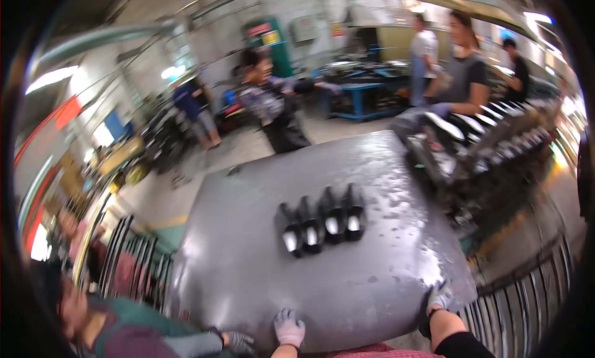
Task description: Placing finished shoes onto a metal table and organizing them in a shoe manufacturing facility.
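Observation:
Several black pumps with white insides [312, 234] stand side by side in a row on the middle of a grey metal tabletop [235, 259]. My left hand [289, 328], in a pale glove, rests on the table's near edge with its fingers stretched forward. It holds nothing that I can see. At the near right corner lies my right hand [440, 296], also gloved, with fingers spread on the surface. Both hands are apart from the shoes. The picture is slightly blurred.
A co-worker in green and maroon [136, 333] is close on my left, a gloved hand [238, 342] at the table edge. A shoe-laden rack line [489, 141] runs along the right. Another person [273, 104] is beyond the table. Metal bars [520, 308] flank the near right.

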Demonstrator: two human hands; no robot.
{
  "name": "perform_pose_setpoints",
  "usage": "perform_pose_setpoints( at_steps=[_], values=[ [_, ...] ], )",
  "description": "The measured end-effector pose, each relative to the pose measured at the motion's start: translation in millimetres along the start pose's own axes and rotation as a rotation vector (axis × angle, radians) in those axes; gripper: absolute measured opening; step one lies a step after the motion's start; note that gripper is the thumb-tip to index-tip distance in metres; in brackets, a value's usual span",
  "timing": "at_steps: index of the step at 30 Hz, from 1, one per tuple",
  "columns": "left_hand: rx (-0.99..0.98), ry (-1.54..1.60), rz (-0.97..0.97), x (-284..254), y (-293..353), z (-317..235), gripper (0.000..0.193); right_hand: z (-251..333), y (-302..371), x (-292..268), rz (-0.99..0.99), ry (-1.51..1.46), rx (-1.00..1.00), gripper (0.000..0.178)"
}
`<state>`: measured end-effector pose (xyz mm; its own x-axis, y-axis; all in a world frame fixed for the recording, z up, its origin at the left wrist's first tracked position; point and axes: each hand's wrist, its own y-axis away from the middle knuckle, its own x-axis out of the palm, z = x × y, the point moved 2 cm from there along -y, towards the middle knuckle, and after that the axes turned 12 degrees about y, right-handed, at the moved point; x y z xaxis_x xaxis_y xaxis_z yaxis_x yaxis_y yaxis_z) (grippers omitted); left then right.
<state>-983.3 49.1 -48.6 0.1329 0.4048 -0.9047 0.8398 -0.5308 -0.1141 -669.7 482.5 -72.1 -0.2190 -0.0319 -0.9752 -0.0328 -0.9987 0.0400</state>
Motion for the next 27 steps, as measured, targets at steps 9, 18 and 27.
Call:
perform_pose_setpoints(
  at_steps=[9, 18, 27],
  values=[
    [-0.045, -0.075, 0.011, -15.0, -3.7, -6.2, 0.045, -5.7, -3.5, 9.5, -0.157, 0.281, -0.048, 0.054],
    [0.002, -0.056, 0.027, -8.5, -12.5, -14.5, 0.047, -33.9, -26.9, 39.6, -0.224, 0.317, 0.018, 0.051],
    [0.054, -0.055, -0.047, -5.7, -2.8, -5.5, 0.044, 9.5, 12.3, -17.8, -0.19, 0.191, 0.007, 0.042]
  ],
)
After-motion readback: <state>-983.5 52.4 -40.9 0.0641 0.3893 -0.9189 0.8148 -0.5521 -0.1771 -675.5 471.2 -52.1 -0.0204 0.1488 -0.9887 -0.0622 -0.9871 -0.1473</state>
